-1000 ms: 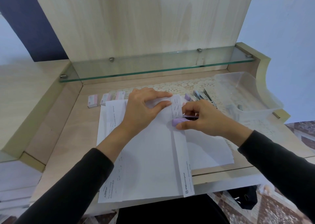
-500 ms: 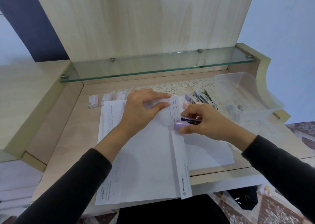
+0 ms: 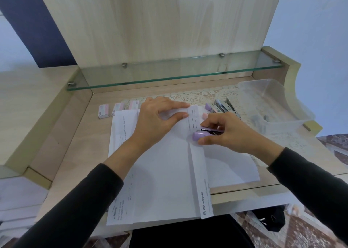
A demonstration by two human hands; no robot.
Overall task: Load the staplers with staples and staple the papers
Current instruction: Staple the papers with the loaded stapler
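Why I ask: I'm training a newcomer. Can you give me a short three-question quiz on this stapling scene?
1. True or false: the right hand grips the purple stapler.
2. The left hand: A rests on the papers; B grips the stapler; C is out of view.
3. Fill in: the clear plastic tub stands at the desk's far ___ end.
Key: 1 true; 2 A; 3 right.

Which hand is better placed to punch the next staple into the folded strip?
Right. The right hand grips the purple stapler at the folded strip, next to the existing staples. The left hand presses the papers flat and is best left there.
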